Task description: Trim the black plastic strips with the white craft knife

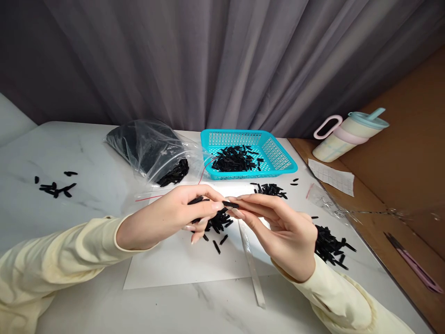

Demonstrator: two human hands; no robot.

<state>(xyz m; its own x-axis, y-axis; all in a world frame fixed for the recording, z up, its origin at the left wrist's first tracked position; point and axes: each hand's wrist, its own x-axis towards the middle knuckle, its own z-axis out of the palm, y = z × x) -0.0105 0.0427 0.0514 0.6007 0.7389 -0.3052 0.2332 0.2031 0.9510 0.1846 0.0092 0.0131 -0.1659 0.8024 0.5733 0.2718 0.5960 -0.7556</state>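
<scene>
My left hand is closed, with several small black strips tucked into its palm. Between its thumb and forefinger is one end of a short, slim black strip. The other end meets the fingertips of my right hand, whose thumb and fingers pinch it. What these strips are made of I cannot make out. Right below the hands a loose heap of the same strips lies on a white sheet, partly hidden by my left fingers.
Behind the hands stand a blue plastic basket holding black strips and a clear zip bag full of them. More strips lie at right and far left. A flat stick, tweezers and a tumbler are around.
</scene>
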